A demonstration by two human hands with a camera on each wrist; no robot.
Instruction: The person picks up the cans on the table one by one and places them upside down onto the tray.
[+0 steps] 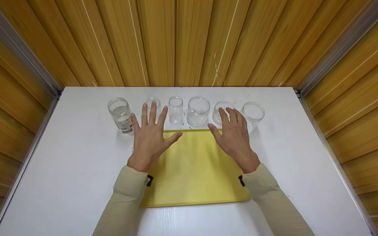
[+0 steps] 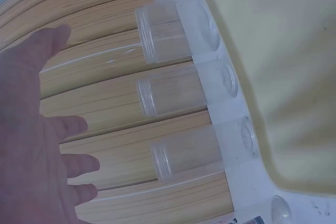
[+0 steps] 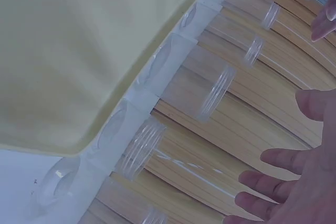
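The left hand (image 1: 150, 137) is spread wide and holds nothing; the right hand (image 1: 235, 137) — fingers slightly bent, thumb apart — is empty too. Both are raised near six clear jars (image 1: 198, 113), which stand in a row on the white table (image 1: 71, 164) along the far edge of a yellow board (image 1: 192, 170).

In front of me rises a back wall (image 1: 176, 42) of upright, wood-grained, yellow-brown panels; a left wall (image 1: 5, 114) and a right wall (image 1: 356, 114) match it; a grey left post (image 1: 20, 47) and right post (image 1: 343, 47) line the corners. I face a white table (image 1: 67, 147); soft shadows fall across it.
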